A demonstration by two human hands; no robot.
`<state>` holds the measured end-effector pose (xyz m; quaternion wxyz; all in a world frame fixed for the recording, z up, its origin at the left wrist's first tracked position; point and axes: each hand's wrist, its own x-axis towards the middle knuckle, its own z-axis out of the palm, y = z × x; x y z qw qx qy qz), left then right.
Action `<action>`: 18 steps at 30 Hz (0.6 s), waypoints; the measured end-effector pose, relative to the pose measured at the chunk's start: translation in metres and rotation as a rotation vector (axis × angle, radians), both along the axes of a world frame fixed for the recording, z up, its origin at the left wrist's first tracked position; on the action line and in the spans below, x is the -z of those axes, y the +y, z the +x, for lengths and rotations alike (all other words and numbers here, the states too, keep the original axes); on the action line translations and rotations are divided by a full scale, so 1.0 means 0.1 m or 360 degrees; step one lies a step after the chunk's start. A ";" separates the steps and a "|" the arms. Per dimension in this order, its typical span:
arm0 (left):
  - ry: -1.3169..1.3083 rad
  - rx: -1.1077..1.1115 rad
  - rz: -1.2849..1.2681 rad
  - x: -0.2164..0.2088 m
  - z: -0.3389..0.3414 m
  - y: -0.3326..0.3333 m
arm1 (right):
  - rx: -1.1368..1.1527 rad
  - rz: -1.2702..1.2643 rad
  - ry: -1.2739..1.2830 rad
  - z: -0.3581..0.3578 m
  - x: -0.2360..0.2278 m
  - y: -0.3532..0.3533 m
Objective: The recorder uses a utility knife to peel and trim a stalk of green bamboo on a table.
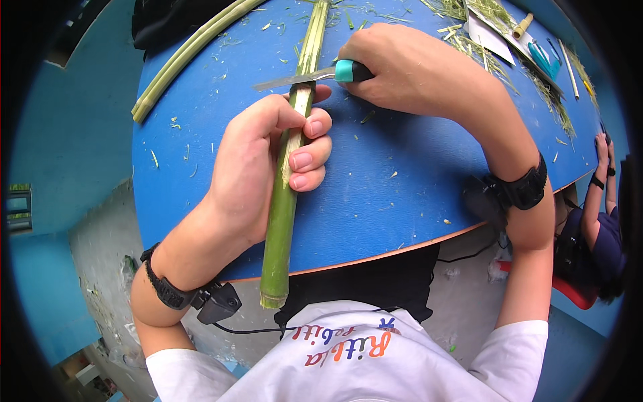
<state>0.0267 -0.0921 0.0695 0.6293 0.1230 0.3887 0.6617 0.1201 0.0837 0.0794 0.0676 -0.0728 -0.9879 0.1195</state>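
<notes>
My left hand (268,151) is wrapped round a green bamboo stalk (278,231), thumb along it and fingertips showing on its right side. The stalk runs lengthwise away from me, its near end sticking out past the table's front edge. Pale strips show where its green skin is peeled, from under my fingers to the far end. In my right hand (395,70) is a knife (353,71) with a black and teal handle. Its blade lies across the stalk just beyond my left hand, pointing left.
The blue table (395,181) carries scattered shavings. Long pale green stalks (187,57) lie at the far left. At the far right are heaped shavings, a white sheet (490,37), teal-handled scissors (546,61) and a thin white stick (569,72). Another person (599,214) is at the right edge.
</notes>
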 end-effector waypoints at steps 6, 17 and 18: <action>-0.0076 0.0058 0.0018 -0.01 -0.04 0.00 | 0.0093 0.0072 0.0053 -0.04 0.03 0.01; 0.0091 0.0013 -0.0154 -0.05 0.08 -0.03 | 0.0599 0.0314 0.0171 -0.11 -0.10 0.48; 0.0096 0.0003 -0.0163 -0.06 0.08 -0.02 | 0.0636 0.0413 0.0222 -0.13 -0.07 0.50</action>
